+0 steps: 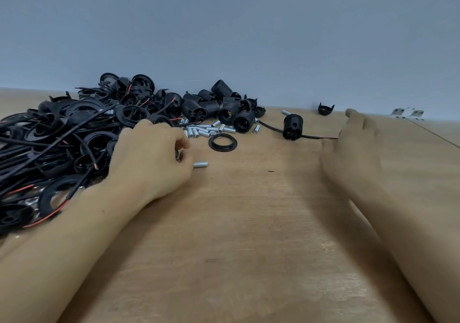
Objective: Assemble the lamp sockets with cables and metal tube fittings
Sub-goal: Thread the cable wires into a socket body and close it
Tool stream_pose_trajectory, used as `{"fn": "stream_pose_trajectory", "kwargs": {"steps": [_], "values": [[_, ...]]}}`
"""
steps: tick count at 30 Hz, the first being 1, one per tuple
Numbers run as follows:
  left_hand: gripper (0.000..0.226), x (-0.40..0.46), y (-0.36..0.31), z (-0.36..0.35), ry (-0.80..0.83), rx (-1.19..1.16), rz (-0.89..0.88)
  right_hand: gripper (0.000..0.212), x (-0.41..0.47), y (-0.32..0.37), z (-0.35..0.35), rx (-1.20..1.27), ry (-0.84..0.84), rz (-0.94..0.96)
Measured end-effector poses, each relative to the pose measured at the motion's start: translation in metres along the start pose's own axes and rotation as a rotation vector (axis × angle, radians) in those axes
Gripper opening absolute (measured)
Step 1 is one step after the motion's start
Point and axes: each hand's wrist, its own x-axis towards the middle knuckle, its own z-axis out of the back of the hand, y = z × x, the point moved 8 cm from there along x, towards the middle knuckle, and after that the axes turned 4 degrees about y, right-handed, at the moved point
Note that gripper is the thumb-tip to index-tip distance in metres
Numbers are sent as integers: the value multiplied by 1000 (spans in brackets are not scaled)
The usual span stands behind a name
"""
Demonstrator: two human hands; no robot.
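My left hand [151, 158] lies on the wooden table [249, 235] at the edge of the heap of black cables and rings [57, 143], fingers curled in; something small and dark sits under the fingertips, and a short metal tube [200, 165] pokes out just beside my thumb, though I cannot tell for sure whether I grip it or it only lies there. My right hand [353, 148] is blurred, fingers straight and relaxed, edge-on to the table, with the red-tipped end of a cable [321, 137] reaching its palm side. That cable runs through a lone black socket [292, 126] lying on its side, well apart from the heap. Between my hands lies a loose black ring [223, 142], and behind it a scatter of metal tubes [211, 130] before a cluster of threaded sockets [216, 108]. A small black cap [326, 109] stands near the wall.
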Motion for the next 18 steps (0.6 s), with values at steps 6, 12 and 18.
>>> {"fn": "stream_pose_trajectory", "kwargs": {"steps": [6,12,18], "values": [[23,0,-11,-20,157,50,-150,44,-17,38,-11,91,70,252],[13,-1,-22,-13,11,-134,-298,14,-43,76,-9,212,212,441],[8,-13,-47,-10,-6,-537,-417,20,-78,114,-32,550,469,611]]}}
